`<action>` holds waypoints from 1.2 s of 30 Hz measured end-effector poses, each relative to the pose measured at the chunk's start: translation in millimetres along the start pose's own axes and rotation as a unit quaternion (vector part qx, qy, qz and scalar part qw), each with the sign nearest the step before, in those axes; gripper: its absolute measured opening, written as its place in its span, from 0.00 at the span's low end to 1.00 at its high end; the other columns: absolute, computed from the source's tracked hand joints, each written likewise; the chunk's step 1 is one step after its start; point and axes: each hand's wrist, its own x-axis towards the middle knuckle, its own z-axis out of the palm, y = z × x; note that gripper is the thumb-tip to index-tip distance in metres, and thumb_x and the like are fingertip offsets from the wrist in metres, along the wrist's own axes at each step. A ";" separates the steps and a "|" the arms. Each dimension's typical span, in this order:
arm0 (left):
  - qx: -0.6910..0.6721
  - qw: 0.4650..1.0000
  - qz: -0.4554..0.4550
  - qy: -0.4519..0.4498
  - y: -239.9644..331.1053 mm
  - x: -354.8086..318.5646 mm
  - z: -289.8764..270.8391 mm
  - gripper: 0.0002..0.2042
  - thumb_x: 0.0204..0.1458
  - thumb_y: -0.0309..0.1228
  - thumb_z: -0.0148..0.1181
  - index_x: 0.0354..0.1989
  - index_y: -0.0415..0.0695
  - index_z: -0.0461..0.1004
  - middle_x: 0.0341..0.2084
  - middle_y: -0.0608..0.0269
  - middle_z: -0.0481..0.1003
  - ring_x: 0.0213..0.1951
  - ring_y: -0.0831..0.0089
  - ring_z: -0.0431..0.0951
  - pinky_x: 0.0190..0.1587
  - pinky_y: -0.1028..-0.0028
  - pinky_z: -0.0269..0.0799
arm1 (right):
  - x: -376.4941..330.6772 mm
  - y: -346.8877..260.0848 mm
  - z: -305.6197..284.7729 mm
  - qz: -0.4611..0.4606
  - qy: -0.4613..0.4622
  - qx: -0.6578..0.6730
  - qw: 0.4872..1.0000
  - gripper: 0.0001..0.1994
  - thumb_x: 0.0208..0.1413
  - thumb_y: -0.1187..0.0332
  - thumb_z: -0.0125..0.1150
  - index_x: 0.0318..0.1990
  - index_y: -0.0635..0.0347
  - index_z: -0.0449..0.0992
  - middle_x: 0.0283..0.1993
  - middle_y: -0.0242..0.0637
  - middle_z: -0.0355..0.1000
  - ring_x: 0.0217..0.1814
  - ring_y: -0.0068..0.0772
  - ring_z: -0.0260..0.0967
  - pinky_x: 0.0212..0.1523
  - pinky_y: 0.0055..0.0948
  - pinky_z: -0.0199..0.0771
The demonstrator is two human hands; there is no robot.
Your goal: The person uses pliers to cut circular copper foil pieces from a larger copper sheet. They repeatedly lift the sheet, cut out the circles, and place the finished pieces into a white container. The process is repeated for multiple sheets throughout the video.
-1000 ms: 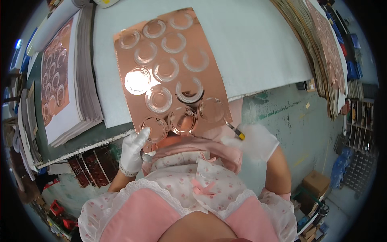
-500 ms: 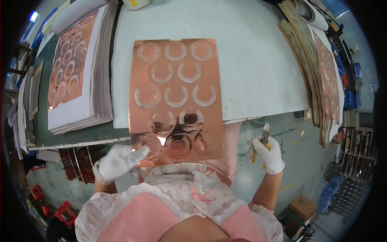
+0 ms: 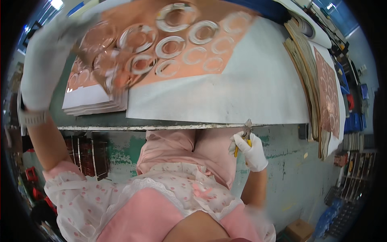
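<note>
Bench (image 3: 92, 122) ahead of you: dark green top, worn pale front edge. Floor (image 3: 282, 181) below you is grey-green, scuffed, darker green patches. Your right: blue bins (image 3: 354, 122), slotted rack (image 3: 358, 169), cardboard box (image 3: 300, 230) low down. Your left: red plastic items (image 3: 31, 174). Bright light (image 3: 56, 4) top left; pale wall (image 3: 360, 44) upper right.

Right hand (image 3: 254, 153): fingers (image 3: 241, 142) curled, forearm (image 3: 254, 187) held below the grip. Left hand (image 3: 45, 66): raised well leftward of that grip, blurred.
</note>
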 end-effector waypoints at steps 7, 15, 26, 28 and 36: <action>-0.048 0.970 0.139 0.195 25.9 80.2 -48.8 0.04 0.46 0.26 0.58 0.30 0.43 0.78 0.23 0.62 0.72 0.26 0.70 0.72 0.31 0.75 0.68 | 16.3 -82.2 -16.2 -0.382 0.300 0.050 0.873 0.08 0.55 0.70 0.56 0.37 0.68 0.70 0.28 0.38 0.71 0.27 0.24 0.67 0.29 0.23 0.67; -0.097 0.941 0.239 0.221 48.2 130.5 -62.8 0.05 0.40 0.29 0.62 0.22 0.40 0.76 0.18 0.59 0.70 0.26 0.63 0.71 0.31 0.70 0.69 | 20.5 -201.5 35.5 -0.579 0.173 -0.371 0.705 0.07 0.47 0.73 0.63 0.34 0.62 0.73 0.31 0.38 0.72 0.29 0.26 0.69 0.31 0.25 0.69; -0.373 0.840 -0.008 0.393 -1.9 91.7 -36.4 0.07 0.46 0.29 0.57 0.31 0.39 0.76 0.27 0.59 0.75 0.31 0.71 0.74 0.34 0.75 0.68 | 43.9 -205.5 70.0 -0.587 0.168 -0.323 0.723 0.03 0.52 0.73 0.57 0.32 0.63 0.71 0.24 0.35 0.68 0.24 0.24 0.65 0.28 0.24 0.65; -0.603 0.703 -0.117 0.358 -1.2 94.7 33.0 0.14 0.49 0.38 0.51 0.38 0.41 0.72 0.33 0.60 0.73 0.36 0.73 0.72 0.39 0.73 0.65 | 54.6 -198.5 50.3 -0.566 0.204 -0.299 0.740 0.03 0.54 0.73 0.55 0.32 0.63 0.70 0.24 0.31 0.66 0.24 0.21 0.64 0.27 0.22 0.64; -0.908 0.370 -0.195 0.000 29.2 6.1 153.1 0.30 0.54 0.56 0.44 0.59 0.47 0.58 0.47 0.66 0.67 0.46 0.76 0.68 0.51 0.70 0.62 | 72.9 -234.4 93.2 -0.544 0.231 -0.168 0.789 0.07 0.59 0.68 0.51 0.32 0.62 0.70 0.23 0.25 0.63 0.24 0.14 0.57 0.26 0.16 0.57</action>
